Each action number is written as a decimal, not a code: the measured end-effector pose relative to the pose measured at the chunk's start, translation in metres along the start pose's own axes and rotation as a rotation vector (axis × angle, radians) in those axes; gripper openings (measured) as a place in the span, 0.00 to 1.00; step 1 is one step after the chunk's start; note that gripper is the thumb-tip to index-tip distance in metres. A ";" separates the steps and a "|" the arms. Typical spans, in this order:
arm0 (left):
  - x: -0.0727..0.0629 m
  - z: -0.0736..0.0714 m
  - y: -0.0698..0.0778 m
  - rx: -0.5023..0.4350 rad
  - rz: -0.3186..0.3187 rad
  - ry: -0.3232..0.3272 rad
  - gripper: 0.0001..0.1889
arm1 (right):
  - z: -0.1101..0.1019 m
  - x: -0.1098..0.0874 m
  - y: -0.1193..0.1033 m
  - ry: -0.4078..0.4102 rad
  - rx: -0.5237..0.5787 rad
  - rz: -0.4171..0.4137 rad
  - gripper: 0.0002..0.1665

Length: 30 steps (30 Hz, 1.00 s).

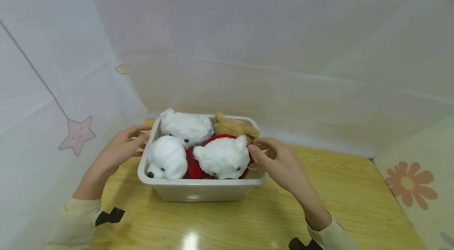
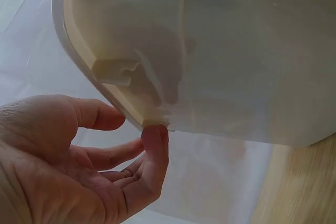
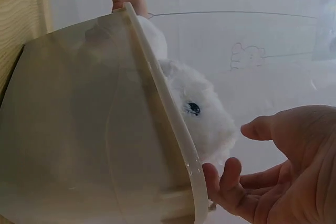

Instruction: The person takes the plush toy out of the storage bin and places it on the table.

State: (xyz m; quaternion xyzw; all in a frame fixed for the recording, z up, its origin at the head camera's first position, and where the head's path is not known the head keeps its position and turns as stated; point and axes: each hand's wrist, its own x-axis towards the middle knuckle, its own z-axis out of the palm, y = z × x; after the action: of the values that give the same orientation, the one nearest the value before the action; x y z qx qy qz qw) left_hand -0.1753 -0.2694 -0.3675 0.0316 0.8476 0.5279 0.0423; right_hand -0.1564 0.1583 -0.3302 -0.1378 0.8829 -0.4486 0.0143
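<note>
A cream plastic bin (image 1: 203, 191) stands on the wooden table, filled with plush toys. At its left rim is my left hand (image 1: 122, 147), fingers bent and spread; in the left wrist view a fingertip (image 2: 155, 135) meets the underside of the rim, thumb apart from it. My right hand (image 1: 281, 161) is at the right rim, beside a white plush bear (image 1: 223, 157) in red. The right wrist view shows its lower fingers at the rim and the thumb apart from the toy. A round-headed white plush (image 1: 168, 159) lies front left, another white plush (image 1: 184, 127) behind it.
A brown plush toy (image 1: 232, 126) fills the bin's back right corner. The wooden table (image 1: 340, 187) extends to the right. Pale printed sheets (image 1: 283, 53) hang behind and at both sides, close to the bin's left and back.
</note>
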 end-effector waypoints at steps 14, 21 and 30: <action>0.003 0.003 -0.001 -0.019 0.004 -0.003 0.31 | 0.016 0.033 -0.019 -0.200 -0.169 0.008 0.34; 0.005 0.003 -0.001 -0.044 0.003 -0.005 0.31 | 0.019 0.034 -0.009 -0.279 0.183 0.077 0.29; 0.004 0.005 0.000 -0.112 -0.023 -0.008 0.30 | 0.028 0.030 0.001 -0.129 0.382 0.147 0.25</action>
State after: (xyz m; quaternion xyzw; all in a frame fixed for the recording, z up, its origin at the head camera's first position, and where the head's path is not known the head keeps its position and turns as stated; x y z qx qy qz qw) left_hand -0.1784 -0.2648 -0.3701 0.0215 0.8170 0.5737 0.0537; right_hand -0.1816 0.1290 -0.3451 -0.0964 0.7869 -0.5956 0.1293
